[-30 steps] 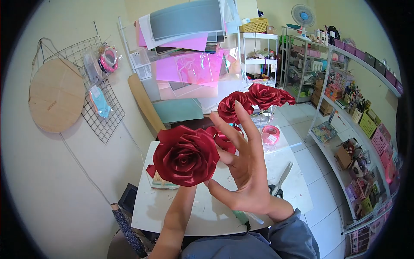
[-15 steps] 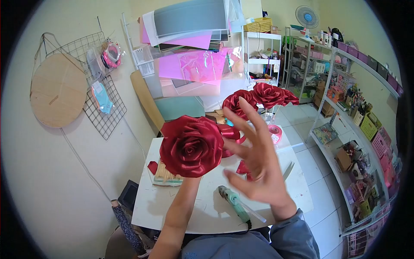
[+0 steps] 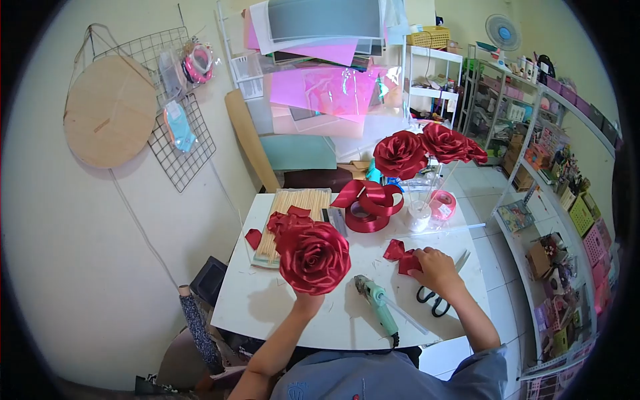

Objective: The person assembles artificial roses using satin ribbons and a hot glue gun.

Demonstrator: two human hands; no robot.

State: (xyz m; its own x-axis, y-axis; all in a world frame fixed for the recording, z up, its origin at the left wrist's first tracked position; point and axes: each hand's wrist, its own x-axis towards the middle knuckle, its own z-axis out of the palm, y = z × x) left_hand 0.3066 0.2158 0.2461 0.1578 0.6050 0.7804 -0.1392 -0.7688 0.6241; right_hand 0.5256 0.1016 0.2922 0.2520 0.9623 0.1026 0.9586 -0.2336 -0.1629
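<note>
1. Grip, left hand (image 3: 309, 304): closed beneath the red rose (image 3: 315, 259), we judge, its fingers being hidden by the bloom.
2. Red rose: one, held above the white table (image 3: 340, 323), bloom facing us. We judge it light, soft, slick and easily crushed; best taken from underneath, at the base or stem, which we cannot see.
3. Right hand (image 3: 437, 270): fingers curled, tips on a red ribbon piece (image 3: 407, 265); pinching or merely touching, we cannot tell.
4. Red ribbon piece: on the table, probably limp and slippery; best lifted by an edge.
5. Scissors (image 3: 461, 261): beside the right hand.
</note>
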